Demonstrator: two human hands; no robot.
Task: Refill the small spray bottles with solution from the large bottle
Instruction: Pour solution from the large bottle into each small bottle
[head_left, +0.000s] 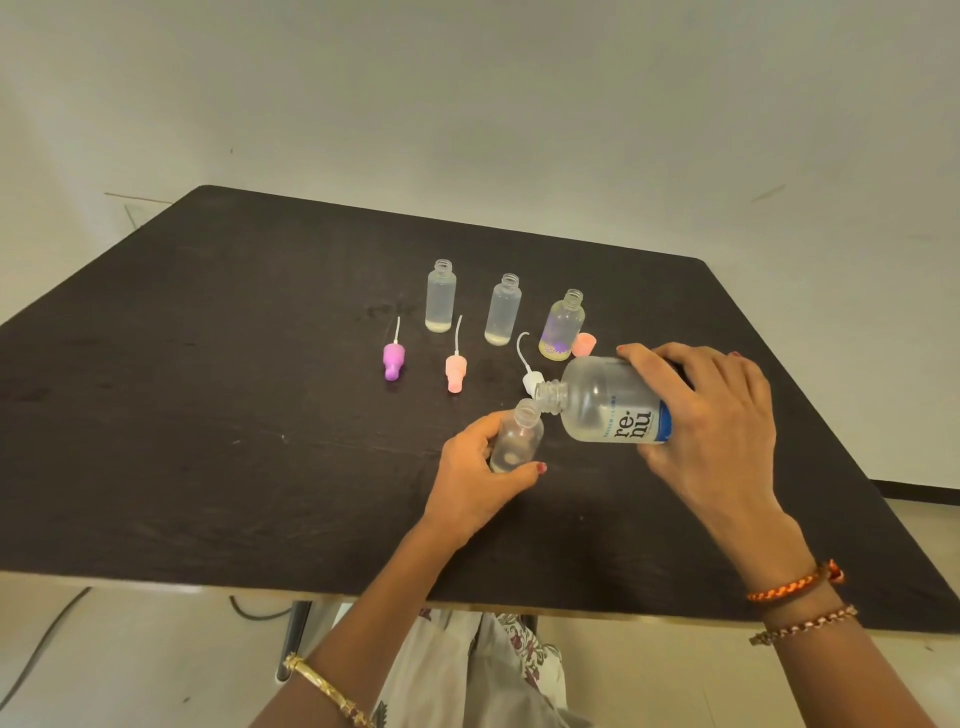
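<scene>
Near worktop (208, 415) front: small spray bottle (517, 436) gripped upright-tilted by left hand (480, 480) fingers; large bottle (608, 402) clasped in right hand (711, 415), long axis near-horizontal, neck touching small mouth from right.

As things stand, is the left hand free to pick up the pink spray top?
Probably not yet: the left hand grips a small bottle under the large bottle. The pink spray top lies unblocked.
</scene>
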